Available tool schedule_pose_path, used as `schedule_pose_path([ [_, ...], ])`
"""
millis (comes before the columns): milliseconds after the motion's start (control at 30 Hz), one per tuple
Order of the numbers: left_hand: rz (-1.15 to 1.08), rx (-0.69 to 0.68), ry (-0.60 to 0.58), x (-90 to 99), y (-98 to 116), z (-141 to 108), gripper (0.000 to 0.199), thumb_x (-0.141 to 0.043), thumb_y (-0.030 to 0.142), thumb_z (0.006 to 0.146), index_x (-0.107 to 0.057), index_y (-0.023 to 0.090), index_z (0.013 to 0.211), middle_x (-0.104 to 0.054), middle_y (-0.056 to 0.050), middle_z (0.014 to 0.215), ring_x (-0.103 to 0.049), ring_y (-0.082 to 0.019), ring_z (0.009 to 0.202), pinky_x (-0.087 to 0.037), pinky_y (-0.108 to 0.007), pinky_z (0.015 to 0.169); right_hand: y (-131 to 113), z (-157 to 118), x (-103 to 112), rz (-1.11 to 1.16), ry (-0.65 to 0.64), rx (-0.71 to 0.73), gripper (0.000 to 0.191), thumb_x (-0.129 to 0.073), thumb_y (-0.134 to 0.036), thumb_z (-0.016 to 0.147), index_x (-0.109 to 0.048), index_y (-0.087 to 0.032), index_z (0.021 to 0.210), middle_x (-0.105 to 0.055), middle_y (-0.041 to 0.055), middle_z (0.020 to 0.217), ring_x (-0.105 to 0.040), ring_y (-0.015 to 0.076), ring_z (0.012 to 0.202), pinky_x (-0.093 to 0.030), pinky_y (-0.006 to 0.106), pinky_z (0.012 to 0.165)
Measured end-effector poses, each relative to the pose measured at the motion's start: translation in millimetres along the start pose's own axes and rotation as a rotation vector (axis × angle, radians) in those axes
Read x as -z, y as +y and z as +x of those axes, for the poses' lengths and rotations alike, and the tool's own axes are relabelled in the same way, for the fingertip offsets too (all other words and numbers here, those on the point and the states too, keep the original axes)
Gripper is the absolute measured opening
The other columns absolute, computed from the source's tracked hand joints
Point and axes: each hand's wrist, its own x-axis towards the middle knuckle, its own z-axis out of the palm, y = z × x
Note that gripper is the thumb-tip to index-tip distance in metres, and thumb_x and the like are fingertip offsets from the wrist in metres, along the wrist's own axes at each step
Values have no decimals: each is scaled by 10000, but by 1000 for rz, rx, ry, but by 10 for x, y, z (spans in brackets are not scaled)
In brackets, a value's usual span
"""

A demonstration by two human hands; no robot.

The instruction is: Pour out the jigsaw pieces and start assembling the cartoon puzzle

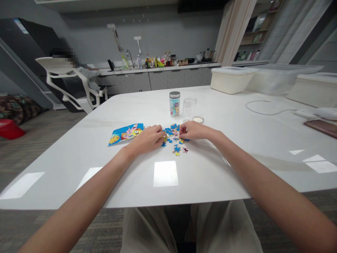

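Bare forearms come nearest the camera, the left forearm (91, 196) and the right forearm (265, 179) reaching inward over the white table (197, 189), with pale trousers (147, 230) below its edge. Both hands meet at a small heap of puzzle pieces (171, 132), mostly blue with bits of yellow and pink. Left hand (152, 137): at the heap's left edge, palm down, fingers curled, fingertips at the pieces; whether one is gripped cannot be told. Right hand (191, 130): at the heap's right edge, thumb and fingers bent close together and pointing down at the pieces, a ring on one finger; cannot tell if a piece is pinched. Main heap therefore lies between the two sets of fingertips, partly covered by them. Nearer the person, a loose cluster (176, 148) sits apart from the heap, with a dark maroon piece (185, 150) just beside it on the right. Left of the left hand: a printed picture sheet (126, 134) with cartoon figures, partly raised off the surface. Beyond the heap: a printed can (174, 105) with silver lid, upright; right of it, a clear jar (190, 108) and a round lid (198, 119) lying flat. Far right: storage bins (231, 80) and a cable (259, 114).
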Motion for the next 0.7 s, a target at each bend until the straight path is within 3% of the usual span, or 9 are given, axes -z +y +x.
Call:
schedule_pose_path([
  [200,-94,-144,-7,26,144,11,297,-418,280,975,-618,204,1182,-606,-92,977,-560,-197,860,-447,-336,781,14,-8,0,-57,-3,50,87,-604,-213,779,-652,-177,842,-713,66,888,-618,182,779,-404,245,636],
  [367,-142,-235,-26,3,228,28,267,-442,299,981,-653,237,1132,-598,-83,963,-554,-181,841,-447,-313,746,37,-2,9,-98,-22,66,208,-632,-167,725,-635,-181,933,-695,79,993,-616,192,850,-415,238,668],
  [567,-142,-224,7,-37,156,27,236,-456,295,970,-658,181,1017,-603,-88,958,-549,-185,838,-443,-311,745,46,9,-7,-107,-27,88,112,-614,-187,736,-614,-171,848,-688,67,909,-596,171,778,-397,243,642],
  [700,-114,-144,34,-16,139,21,196,-487,287,937,-628,159,984,-608,-89,950,-555,-187,836,-440,-316,755,49,10,3,-68,5,88,93,-610,-166,723,-625,-170,815,-692,48,851,-595,158,744,-395,235,629],
])
